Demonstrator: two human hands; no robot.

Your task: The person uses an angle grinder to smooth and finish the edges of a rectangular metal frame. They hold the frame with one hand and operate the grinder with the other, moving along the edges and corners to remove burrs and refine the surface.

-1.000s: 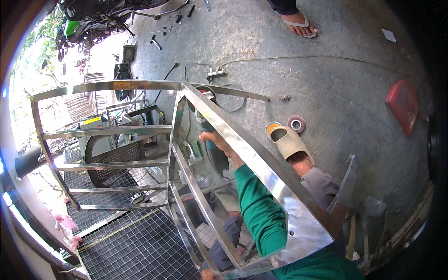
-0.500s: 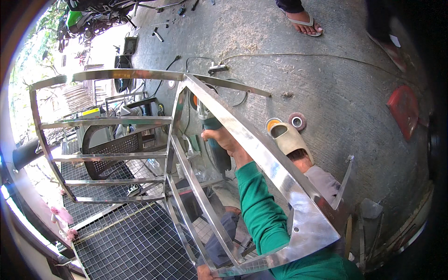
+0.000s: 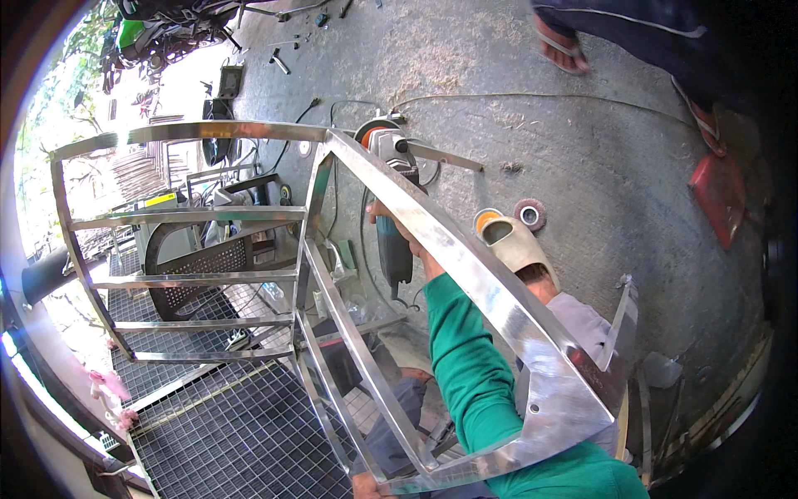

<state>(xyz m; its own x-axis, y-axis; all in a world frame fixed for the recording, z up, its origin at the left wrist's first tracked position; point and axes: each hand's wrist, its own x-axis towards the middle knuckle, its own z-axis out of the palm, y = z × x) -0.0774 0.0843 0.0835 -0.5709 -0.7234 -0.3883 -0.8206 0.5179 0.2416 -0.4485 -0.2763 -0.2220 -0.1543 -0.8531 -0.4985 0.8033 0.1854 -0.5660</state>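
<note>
A shiny welded metal frame [image 3: 461,249] with several crossbars spans the head view. My right hand [image 3: 403,229], at the end of a green sleeve, reaches under the frame's long right-hand bar and is closed around the body of an angle grinder [image 3: 397,258]. The grinder's head and orange-backed disc [image 3: 378,131] show beyond that bar, next to the frame's upper joint. Part of the hand is hidden behind the bar. At the lower edge, my left hand [image 3: 367,486] is closed on the frame's near bar, only partly in view.
A cream clog [image 3: 511,241] on my foot sits beside two round abrasive discs [image 3: 529,216]. A cord [image 3: 532,96] crosses the concrete floor. Another person's sandalled foot [image 3: 561,50] is at the top right, near a red object [image 3: 719,200]. A metal grate [image 3: 241,432] lies lower left.
My right hand has moved the angle grinder right and farther up, bringing its head past the bar. The frame's near right corner has shifted slightly right. The other person's feet and leg have moved.
</note>
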